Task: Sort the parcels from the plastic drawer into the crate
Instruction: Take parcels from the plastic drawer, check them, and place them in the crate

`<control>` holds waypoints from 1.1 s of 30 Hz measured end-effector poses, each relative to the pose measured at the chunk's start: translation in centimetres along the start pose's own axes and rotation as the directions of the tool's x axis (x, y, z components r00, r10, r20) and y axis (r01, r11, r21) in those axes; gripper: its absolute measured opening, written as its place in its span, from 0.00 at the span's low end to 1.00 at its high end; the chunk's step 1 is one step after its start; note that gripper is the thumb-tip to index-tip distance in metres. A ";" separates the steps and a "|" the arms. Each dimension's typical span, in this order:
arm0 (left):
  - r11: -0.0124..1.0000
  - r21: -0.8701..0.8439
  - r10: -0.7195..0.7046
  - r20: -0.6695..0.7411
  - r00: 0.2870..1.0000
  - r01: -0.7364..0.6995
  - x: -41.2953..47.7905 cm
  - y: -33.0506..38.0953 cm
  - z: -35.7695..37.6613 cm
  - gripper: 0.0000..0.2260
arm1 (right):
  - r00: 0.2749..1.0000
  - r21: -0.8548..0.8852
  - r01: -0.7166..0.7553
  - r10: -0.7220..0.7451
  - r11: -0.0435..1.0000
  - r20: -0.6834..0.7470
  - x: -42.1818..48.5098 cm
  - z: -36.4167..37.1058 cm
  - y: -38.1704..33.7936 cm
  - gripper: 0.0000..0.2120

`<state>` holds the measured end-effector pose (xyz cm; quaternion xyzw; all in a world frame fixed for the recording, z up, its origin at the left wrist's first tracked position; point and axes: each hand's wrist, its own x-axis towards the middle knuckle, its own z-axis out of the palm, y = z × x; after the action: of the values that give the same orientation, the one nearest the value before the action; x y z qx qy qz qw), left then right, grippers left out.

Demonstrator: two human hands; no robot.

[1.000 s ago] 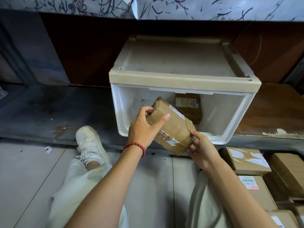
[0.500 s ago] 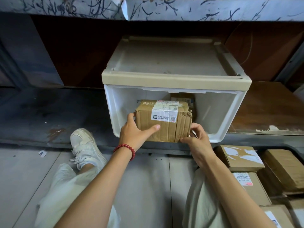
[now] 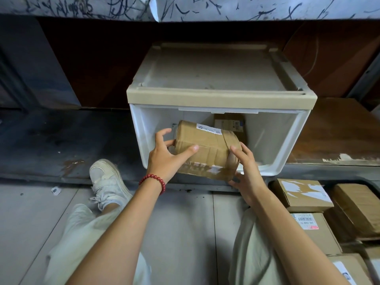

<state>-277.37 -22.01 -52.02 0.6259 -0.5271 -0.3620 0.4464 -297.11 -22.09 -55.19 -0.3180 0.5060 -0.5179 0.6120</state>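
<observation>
Parcel now tips label-up, no longer upright as half a second earlier, held before the plastic drawer mouth. Left hand thumb spans its front; right hand fingers curl round its end. Best practice: support both ends through the lift-out.

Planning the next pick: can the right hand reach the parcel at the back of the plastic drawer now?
Probably not: the right hand and left hand both grip a cardboard parcel held across the plastic drawer opening, in front of the back parcel.

Blurred, illegible print on the parcel label
</observation>
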 end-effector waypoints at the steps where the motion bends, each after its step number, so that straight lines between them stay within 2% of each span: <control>1: 1.000 -0.010 0.007 -0.003 1.000 -0.007 0.0 0.1 0.0 0.35 | 1.000 -0.001 0.001 -0.001 1.000 -0.012 0.1 0.0 0.1 0.24; 4: 0.999 -0.039 0.022 -0.020 1.000 -0.023 0.1 0.3 0.1 0.34 | 0.999 -0.006 -0.001 0.001 1.000 -0.049 0.3 0.0 0.4 0.30; 9: 1.000 0.014 0.024 -0.038 0.999 -0.024 0.1 0.2 0.4 0.32 | 0.999 -0.047 0.032 -0.034 0.998 -0.030 0.3 0.3 0.3 0.17; 13: 0.997 0.083 0.002 -0.038 0.999 0.001 0.4 -0.3 0.4 0.31 | 0.996 -0.090 0.061 -0.067 0.994 -0.063 0.5 0.1 0.6 0.24; 18: 0.994 0.109 -0.001 -0.009 1.000 0.003 0.2 -0.5 0.3 0.33 | 0.990 -0.027 0.076 -0.079 0.997 -0.117 0.6 -0.4 0.2 0.11; 21: 0.992 0.125 -0.008 -0.002 1.000 0.008 0.2 -0.5 0.7 0.38 | 0.992 -0.039 0.059 -0.063 0.998 -0.112 0.5 -0.4 0.1 0.16; 23: 0.988 0.151 -0.016 0.013 1.000 0.014 0.2 -0.4 1.1 0.40 | 0.994 -0.053 0.046 -0.051 0.998 -0.099 0.4 -0.5 0.2 0.16; 28: 0.996 0.092 0.003 0.029 1.000 -0.005 -0.3 0.4 2.1 0.35 | 0.988 0.060 0.005 0.004 0.998 -0.157 -0.1 -0.5 0.1 0.20; 33: 0.994 0.057 0.096 0.035 0.995 -0.098 -1.7 1.2 3.4 0.29 | 0.951 0.011 0.120 -0.111 0.993 -0.289 -1.3 -1.6 -0.3 0.21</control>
<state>-281.23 -21.00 -52.07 0.6065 -0.5746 -0.3341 0.4364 -298.68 -20.75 -55.00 -0.2596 0.5628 -0.6007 0.5050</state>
